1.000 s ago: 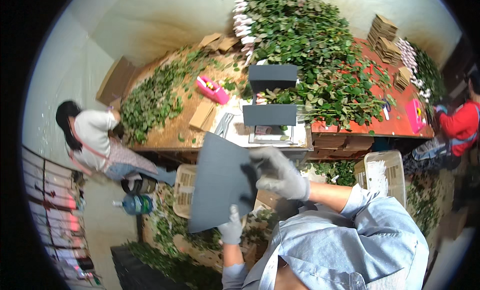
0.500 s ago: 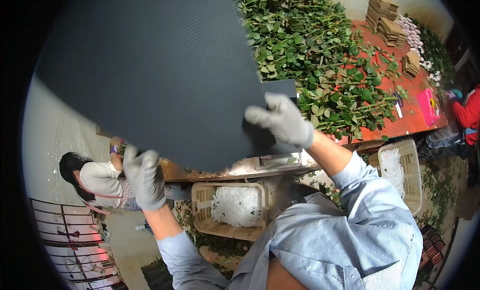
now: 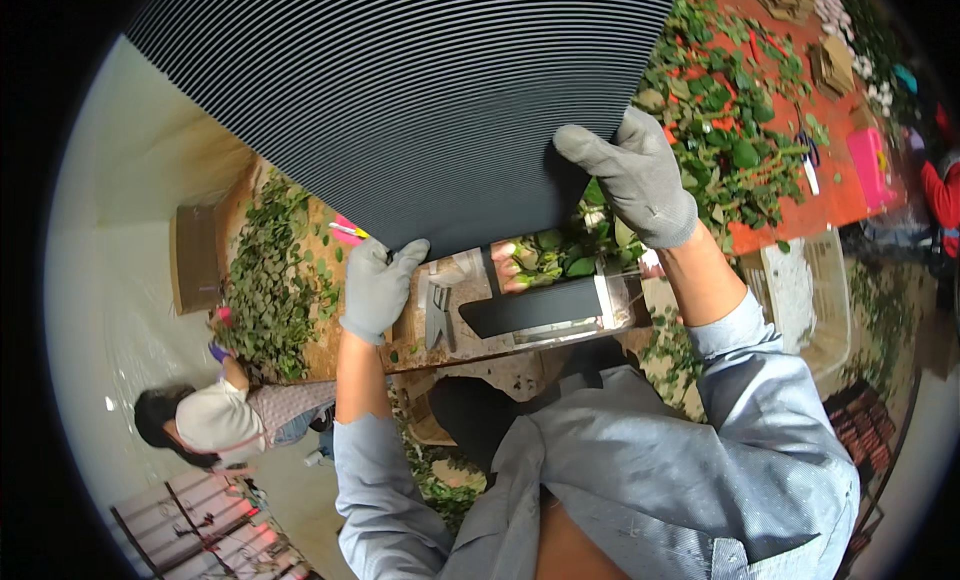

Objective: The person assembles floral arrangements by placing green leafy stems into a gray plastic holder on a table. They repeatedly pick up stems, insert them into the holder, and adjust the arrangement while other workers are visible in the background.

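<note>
A large dark grey corrugated sheet (image 3: 420, 100) fills the upper part of the view, lifted over the workbench. My left hand (image 3: 378, 285), in a grey glove, grips its lower edge at the left. My right hand (image 3: 632, 170), also gloved, grips the same edge further right. Below the sheet a dark box-shaped stand (image 3: 540, 305) holds a bunch of pink rose buds with green leaves (image 3: 540, 260). A pair of shears (image 3: 437, 315) lies on the wooden bench (image 3: 460, 340) beside the stand.
Leafy stems cover a red table (image 3: 820, 200) at right, with a pink box (image 3: 868, 165) on it. A white plastic crate (image 3: 800, 300) stands below. Another person (image 3: 215, 420) works at left by a pile of green leaves (image 3: 270, 280). A cardboard box (image 3: 195, 255) sits further left.
The sheet has been swung up from below the bench to overhead and now covers most of the view. Both hands have risen with it and shifted along its edge.
</note>
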A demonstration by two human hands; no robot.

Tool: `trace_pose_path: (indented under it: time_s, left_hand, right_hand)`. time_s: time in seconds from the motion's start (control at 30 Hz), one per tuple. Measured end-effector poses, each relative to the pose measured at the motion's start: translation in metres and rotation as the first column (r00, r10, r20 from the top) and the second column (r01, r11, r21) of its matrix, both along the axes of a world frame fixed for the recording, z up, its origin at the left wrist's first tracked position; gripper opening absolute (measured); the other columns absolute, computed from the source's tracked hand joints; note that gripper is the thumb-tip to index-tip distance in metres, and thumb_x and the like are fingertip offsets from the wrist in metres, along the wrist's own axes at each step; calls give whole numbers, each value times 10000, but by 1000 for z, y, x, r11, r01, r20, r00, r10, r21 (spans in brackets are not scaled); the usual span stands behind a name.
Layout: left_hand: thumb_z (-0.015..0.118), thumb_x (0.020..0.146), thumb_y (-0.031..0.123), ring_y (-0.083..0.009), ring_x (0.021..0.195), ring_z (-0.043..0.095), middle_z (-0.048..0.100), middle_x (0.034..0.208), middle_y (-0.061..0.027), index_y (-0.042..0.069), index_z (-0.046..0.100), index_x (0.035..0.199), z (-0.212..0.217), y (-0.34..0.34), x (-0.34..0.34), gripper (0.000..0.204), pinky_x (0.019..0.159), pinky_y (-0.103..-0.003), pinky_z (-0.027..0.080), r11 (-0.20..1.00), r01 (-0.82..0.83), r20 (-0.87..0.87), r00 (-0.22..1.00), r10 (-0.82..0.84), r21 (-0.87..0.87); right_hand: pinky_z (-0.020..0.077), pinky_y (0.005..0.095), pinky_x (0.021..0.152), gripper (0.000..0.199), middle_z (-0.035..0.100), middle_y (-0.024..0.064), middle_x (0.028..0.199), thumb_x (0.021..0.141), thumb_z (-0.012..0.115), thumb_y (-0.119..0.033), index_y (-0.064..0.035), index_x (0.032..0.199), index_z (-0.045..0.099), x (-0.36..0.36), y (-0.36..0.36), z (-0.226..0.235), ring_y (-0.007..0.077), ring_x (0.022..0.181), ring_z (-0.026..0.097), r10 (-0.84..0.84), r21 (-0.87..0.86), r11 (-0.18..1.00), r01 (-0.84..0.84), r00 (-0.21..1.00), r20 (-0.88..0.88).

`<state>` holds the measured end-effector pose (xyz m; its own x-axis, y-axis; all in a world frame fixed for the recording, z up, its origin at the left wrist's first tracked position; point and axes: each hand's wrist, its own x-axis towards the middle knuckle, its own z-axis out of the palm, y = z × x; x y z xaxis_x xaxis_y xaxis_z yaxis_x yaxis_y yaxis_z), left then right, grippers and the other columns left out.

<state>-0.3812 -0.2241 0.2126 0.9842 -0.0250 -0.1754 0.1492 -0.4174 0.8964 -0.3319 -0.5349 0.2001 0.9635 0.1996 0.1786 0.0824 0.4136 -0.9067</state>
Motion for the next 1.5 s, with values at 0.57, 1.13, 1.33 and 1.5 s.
trace_pose_path:
  time_s: [0.57,1.13,1.33,1.5]
  left_hand:
    - [733,914,27,-78,857,638,729,976,-17,-36,708,1043,-145,32,5,146,769,-272,520,975,152,-368,907,-203,-163]
    - [767,898,269,-192,465,486,553,512,-137,-60,657,665,-206,35,-6,419,510,-374,399,912,369,-334,894,-298,176]
    - [804,862,286,-209,557,542,601,613,-155,-58,637,708,-224,40,-16,412,555,-393,439,928,320,-315,915,-251,191]
    - [840,812,300,-259,687,639,659,740,-202,-73,661,797,-224,36,-14,414,669,-403,512,922,353,-439,862,-254,160]
  right_hand:
    - [517,259,854,209,717,16,1047,991,637,-87,30,1159,674,-1,27,-69,70,918,616,-113,-188,980,67,962,-247]
    - [491,231,780,191,698,-32,968,986,684,-115,27,1114,683,-20,39,-95,46,834,558,-148,-310,947,84,971,-189]
    - [465,223,729,198,669,-50,914,994,684,-135,2,1137,682,-28,40,-100,39,782,513,-155,-411,911,43,957,-243]
    - [452,231,684,185,674,-48,888,995,691,-166,2,1074,689,-32,37,-103,48,749,513,-206,-399,907,136,969,-139]
